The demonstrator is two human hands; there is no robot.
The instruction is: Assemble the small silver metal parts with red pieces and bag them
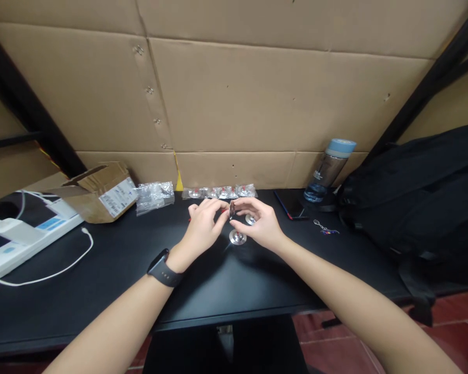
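1. Note nearest the camera the left forearm [120, 309], with a black watch [164, 270] at its wrist, and the right forearm [347, 285], both reaching toward mid-table.
2. Find the held disc [231, 211], shiny and turned on edge, between both hands, above the table [128, 275].
3. Record the left hand [205, 223] with thumb and fingers closed on its left side. Record the right hand [261, 221] with thumb and fingers curved about its right side, tips close to the rim; cannot tell firm grip from light touch.
4. Count as unwrapped, besides the held disc: a near disc [237, 237], lying flat just below the right hand, and a far disc [251, 219], partly hidden behind its fingers.
5. Count as left in wrapping: a row of wrapped discs [243, 191] with red centres, farther off, along the cardboard wall [234, 104]. Cannot give a sure number through the film.
6. Note, far left, loose clear packaging [155, 196] beside an opened carton [101, 202]; cannot verify contents.
7. Judge the work as partway: one piece in hand, two out, several in film. Cannot certify any piece as finished.
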